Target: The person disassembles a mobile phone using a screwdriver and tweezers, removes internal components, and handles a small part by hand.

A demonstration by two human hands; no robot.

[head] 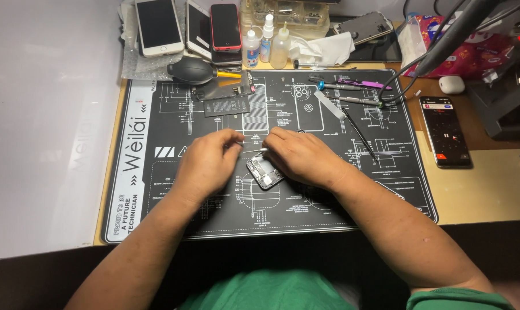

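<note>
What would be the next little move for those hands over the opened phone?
Probably lowering the thin metal tool, pinched between the left hand and right hand, onto the opened phone. Its tip sits just above the exposed insides, and both hands are already bunched over it on the black work mat.

A pale wooden table (490,195) stood under bright light from above, its near edge falling into deep shadow. A glossy white panel (41,126) covered its left side, catching soft reflections.

A phone repair workbench: black repair mat (156,189), loose phones (158,26), dropper bottles (266,43) and screwdrivers (352,83).
</note>
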